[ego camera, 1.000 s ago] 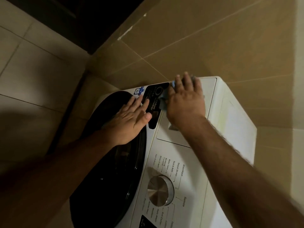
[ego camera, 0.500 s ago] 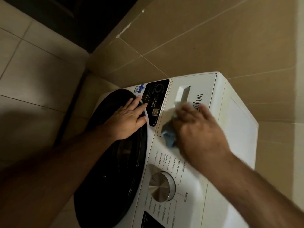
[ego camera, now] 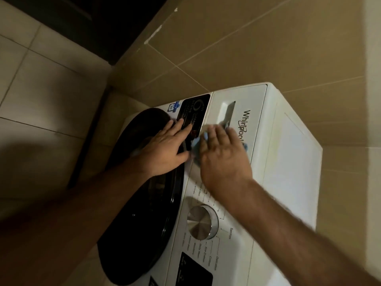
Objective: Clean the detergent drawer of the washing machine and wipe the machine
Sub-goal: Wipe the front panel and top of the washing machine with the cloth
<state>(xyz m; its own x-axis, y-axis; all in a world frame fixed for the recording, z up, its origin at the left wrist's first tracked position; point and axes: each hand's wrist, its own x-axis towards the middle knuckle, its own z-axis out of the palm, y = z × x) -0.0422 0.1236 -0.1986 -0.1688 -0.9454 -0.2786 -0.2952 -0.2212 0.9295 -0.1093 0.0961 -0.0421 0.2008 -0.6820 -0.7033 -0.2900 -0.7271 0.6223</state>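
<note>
Both hands lie on the front of the white washing machine (ego camera: 288,162), close together but not touching. Right hand (ego camera: 223,156) presses a pale blue cloth (ego camera: 195,146) flat against the detergent drawer (ego camera: 237,120), fingers stretched over it rather than curled round it; the cloth shows at the thumb side and again past the fingertips, and the hand is blurred. Left hand (ego camera: 165,149) rests palm down with fingers straight, its heel on the rim of the dark round door (ego camera: 140,213) and its fingertips on a black sticker (ego camera: 194,111) with white print.

Nearest the camera, a black display (ego camera: 193,271) sits at the lower edge of the control panel, and above it a brushed silver dial (ego camera: 203,221) is ringed by small printed programme names. Beyond the hands, the drawer is a white panel at the machine's upper corner, closed flush, with a recessed handle slot (ego camera: 227,112) and the brand name printed beside it, partly covered by the right hand. A small blue sticker (ego camera: 174,106) lies beside the black one. Farther off, beige floor tiles (ego camera: 41,100) and wall tiles (ego camera: 268,38) surround the machine, and a dark opening (ego camera: 92,17) fills the top left corner.
</note>
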